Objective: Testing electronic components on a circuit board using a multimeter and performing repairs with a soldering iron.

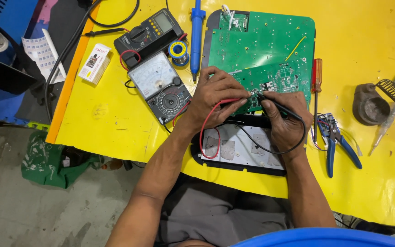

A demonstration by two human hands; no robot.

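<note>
Green printed circuit board [270, 50] lies upper centre of the frame on the yellow tabletop [115, 119], its lower edge tilted up over a black plastic housing with a pale inner panel [234, 151]. Left hand [216, 98] rests on the board's lower left edge, fingers [234, 89] curled closed around a red test probe [234, 101], tip touching the board. Right hand [286, 116] sits just beside it, fingers pinched shut on a black test probe [275, 104], tip meeting the board near the red one. Red and black leads loop down over the housing. Analog multimeter with white dial face [161, 87] lies left of the left hand; black digital multimeter [149, 32] above it. Solder spool [178, 49] and blue desoldering pump [196, 36] sit between the meters and the board. Orange-handled screwdriver [317, 82] and blue-handled wire strippers [337, 142] lie right of the right hand.
</note>
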